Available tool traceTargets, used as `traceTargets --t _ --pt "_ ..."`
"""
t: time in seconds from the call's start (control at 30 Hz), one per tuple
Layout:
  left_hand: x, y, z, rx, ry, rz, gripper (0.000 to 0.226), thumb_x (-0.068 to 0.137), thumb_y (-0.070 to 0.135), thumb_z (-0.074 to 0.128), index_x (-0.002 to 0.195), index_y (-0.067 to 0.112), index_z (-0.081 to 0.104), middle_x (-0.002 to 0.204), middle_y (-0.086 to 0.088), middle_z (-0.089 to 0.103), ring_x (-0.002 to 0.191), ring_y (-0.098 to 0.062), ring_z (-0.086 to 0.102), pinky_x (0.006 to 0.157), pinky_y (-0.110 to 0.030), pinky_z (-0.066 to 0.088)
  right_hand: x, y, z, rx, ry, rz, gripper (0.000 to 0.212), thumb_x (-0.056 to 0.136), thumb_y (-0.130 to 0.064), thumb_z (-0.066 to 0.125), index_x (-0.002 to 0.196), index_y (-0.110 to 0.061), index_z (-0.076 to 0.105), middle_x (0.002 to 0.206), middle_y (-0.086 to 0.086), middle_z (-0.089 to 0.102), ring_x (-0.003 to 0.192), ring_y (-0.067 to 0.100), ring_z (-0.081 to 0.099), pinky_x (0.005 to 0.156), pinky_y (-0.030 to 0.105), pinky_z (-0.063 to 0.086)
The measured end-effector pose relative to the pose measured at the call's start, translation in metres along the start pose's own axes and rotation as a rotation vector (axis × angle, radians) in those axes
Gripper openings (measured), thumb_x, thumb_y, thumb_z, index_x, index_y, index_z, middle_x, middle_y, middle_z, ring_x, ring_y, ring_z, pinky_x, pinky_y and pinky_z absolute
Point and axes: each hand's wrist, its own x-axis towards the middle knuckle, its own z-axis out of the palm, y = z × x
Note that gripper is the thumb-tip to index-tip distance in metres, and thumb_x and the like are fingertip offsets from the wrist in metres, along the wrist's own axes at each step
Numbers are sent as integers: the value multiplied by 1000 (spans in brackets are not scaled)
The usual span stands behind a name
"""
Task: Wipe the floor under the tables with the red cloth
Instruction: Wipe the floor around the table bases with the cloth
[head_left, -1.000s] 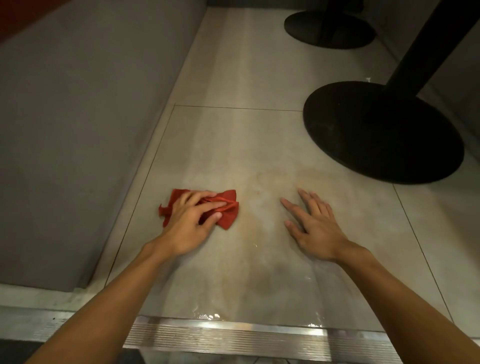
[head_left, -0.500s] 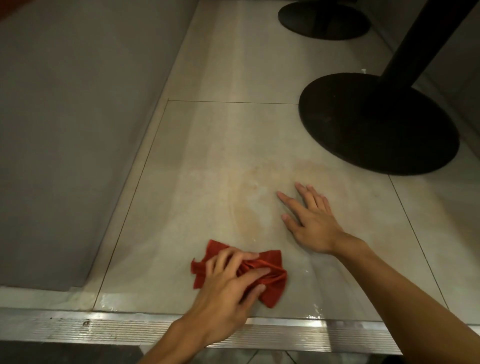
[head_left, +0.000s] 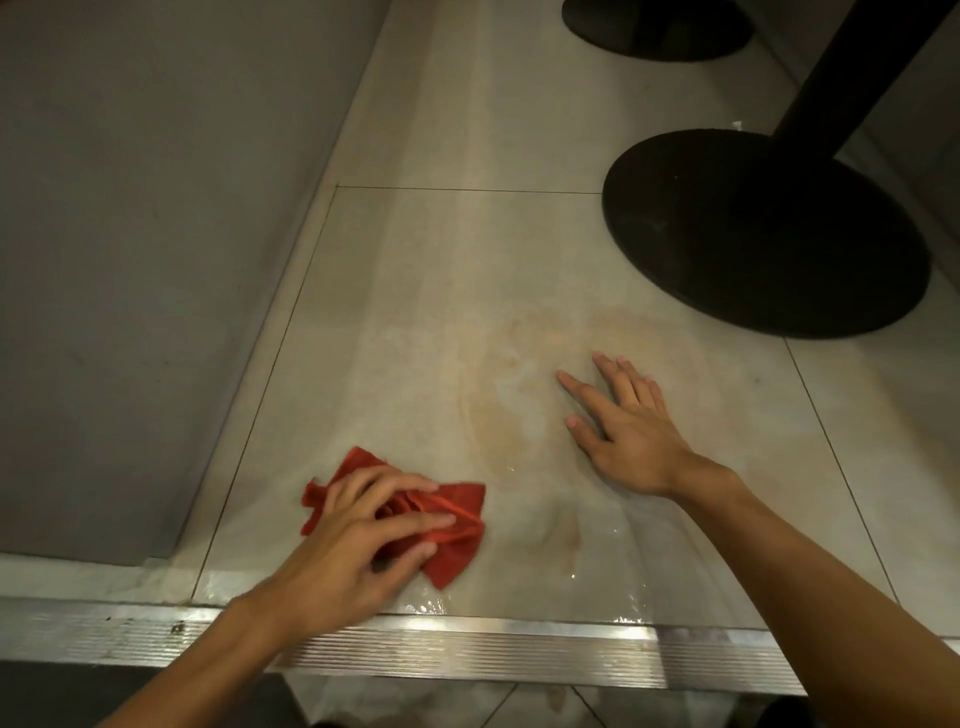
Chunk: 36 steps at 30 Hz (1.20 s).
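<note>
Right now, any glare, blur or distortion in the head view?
Head view: dim, warm light; specular glare on the wet tile and metal strip; table base nearly featureless black; wide-angle bending at the edges; cloth and both hands fairly sharp.

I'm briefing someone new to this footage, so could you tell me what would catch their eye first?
The red cloth stands out, bunched under the left hand on the wet floor tile near the metal threshold strip. The right hand lies flat beside a brownish ring stain, with a black round table base beyond it.
</note>
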Motion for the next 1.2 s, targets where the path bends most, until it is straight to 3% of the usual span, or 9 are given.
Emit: traceTargets --t 0.07,0.17,0.3,0.53,0.67,0.8,0.97,1.1,1.2 --pt "10 -2 1 4 87 -87 36 90 59 47 122 49 60 134 26 42 129 -9 33 109 -43 27 -1 0 0 3 6 -3 58 96 -60 22 151 -48 6 162 -4 -15 147 18 -22 120 45 -9" --pt "10 11 10 12 155 -170 37 90 58 44 123 49 60 133 23 44 126 -12 35 106 -38 25 -1 1 1 7 13 -7 55 100 -55 26 150 -49 5 162 -4 -15 147 18 -22 120 44 -10" --pt "-18 36 27 45 65 -23 33 94 51 49 126 50 57 140 21 43 130 -15 36 102 -41 29 -1 1 1 9 18 -3 55 100 -54 27 151 -49 6 162 -4 -15 147 18 -23 120 44 -10" --pt "-24 13 12 174 -106 229 38 101 47 38 138 56 39 154 18 29 143 -13 26 112 -41 27 0 1 2 6 7 2 54 100 -54 25 151 -49 5 162 -4 -17 146 18 -24 119 45 -11" --pt "19 -13 0 95 -74 139 36 99 46 40 132 57 46 152 23 32 144 -14 24 112 -48 28 1 4 5 -5 18 -11 56 98 -58 22 150 -50 2 162 -5 -17 146 19 -25 119 45 -11" --pt "86 -38 -5 53 83 27 35 95 40 45 127 49 56 144 16 46 138 -17 35 111 -46 28 2 3 6 -9 26 -12 57 97 -60 20 150 -50 1 162 -4 -18 146 19 -25 119 44 -12" --pt "155 -58 -9 54 127 -51 36 94 43 41 126 47 58 141 14 50 132 -21 41 110 -47 28 3 2 5 -3 20 -3 58 95 -61 19 150 -50 3 162 -5 -17 146 18 -25 119 43 -13" --pt "148 -47 -4 33 182 -48 35 92 40 44 120 39 65 136 10 55 127 -20 46 108 -46 31 2 2 3 3 23 -9 61 92 -62 17 150 -50 3 162 -4 -17 146 17 -25 119 42 -13" --pt "113 -36 -2 9 142 16 33 94 41 45 120 41 65 136 16 52 131 -13 42 111 -36 26 0 1 5 -5 44 -7 56 98 -59 21 150 -51 2 162 -5 -17 146 17 -26 118 40 -14"
